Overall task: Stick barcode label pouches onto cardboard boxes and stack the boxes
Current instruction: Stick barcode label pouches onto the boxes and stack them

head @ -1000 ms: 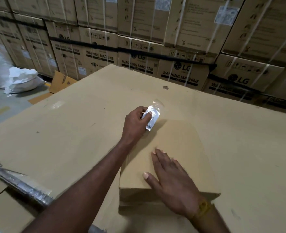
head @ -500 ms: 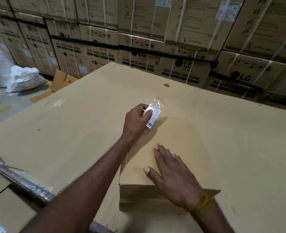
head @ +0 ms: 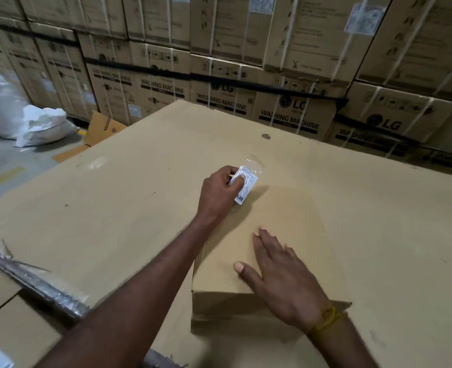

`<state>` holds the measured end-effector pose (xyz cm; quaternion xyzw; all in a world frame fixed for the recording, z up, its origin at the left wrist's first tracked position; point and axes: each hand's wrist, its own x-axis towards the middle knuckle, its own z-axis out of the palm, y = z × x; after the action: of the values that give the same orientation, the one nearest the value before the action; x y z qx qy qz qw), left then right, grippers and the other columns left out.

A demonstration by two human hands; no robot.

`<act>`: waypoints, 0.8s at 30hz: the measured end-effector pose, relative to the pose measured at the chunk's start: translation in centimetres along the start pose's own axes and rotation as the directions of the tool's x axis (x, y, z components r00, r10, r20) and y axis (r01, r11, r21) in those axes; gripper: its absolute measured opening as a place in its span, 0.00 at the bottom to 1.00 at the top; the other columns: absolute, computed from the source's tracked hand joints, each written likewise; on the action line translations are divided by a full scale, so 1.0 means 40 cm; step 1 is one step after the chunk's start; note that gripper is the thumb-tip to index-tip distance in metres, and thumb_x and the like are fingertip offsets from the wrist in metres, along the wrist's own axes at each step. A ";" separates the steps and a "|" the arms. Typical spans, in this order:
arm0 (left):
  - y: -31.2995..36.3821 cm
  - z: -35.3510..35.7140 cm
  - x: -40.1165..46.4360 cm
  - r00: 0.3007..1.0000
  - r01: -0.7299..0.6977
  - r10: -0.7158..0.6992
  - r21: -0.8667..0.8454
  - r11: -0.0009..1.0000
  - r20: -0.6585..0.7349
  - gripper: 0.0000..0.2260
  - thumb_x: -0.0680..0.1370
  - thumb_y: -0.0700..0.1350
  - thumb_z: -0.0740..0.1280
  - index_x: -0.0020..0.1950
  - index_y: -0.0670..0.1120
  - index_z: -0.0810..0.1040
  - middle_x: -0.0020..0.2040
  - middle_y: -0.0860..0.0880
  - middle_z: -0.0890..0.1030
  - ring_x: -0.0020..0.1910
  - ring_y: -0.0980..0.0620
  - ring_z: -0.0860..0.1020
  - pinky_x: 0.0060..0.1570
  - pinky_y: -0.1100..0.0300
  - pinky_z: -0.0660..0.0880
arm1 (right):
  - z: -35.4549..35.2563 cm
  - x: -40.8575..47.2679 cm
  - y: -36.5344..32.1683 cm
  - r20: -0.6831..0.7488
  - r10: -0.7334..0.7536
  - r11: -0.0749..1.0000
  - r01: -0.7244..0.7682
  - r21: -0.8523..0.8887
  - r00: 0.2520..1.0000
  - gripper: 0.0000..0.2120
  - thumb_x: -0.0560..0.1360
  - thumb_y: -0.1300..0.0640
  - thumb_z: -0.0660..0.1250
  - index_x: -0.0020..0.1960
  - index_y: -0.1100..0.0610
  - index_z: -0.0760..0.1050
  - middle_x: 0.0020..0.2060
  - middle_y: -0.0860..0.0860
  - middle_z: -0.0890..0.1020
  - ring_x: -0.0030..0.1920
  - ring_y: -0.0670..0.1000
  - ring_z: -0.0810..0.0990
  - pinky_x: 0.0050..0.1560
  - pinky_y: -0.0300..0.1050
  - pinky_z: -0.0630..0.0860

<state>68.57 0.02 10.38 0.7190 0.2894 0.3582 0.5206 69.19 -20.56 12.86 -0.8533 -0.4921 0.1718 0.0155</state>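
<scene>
- The right hand (head: 286, 277) lies flat, fingers straight, steadying the small plain brown cardboard box (head: 294, 224).
- The left hand (head: 219, 193) pinches the clear plastic barcode label pouch (head: 246, 185) at the box's far-left corner.
- Sticking step; next likely means pressing it flat.

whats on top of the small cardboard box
The right hand lies flat on the small box, and the left hand holds a label pouch at its far corner. The surface beneath them is hidden.
</scene>
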 end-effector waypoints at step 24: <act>-0.002 0.005 0.000 1.000 -0.007 0.007 -0.003 1.000 -0.012 0.04 0.78 0.46 0.67 0.50 0.51 0.82 0.38 0.49 0.84 0.39 0.43 0.82 0.39 0.46 0.79 | 0.003 0.081 -0.016 -0.033 -0.008 1.000 0.007 -0.018 0.999 0.42 0.77 0.30 0.40 0.80 0.55 0.36 0.79 0.50 0.36 0.79 0.49 0.37 0.79 0.48 0.39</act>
<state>68.71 -0.07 10.28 0.7172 0.2894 0.3648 0.5184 70.11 -17.50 11.96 -0.8543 -0.4965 0.1531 0.0168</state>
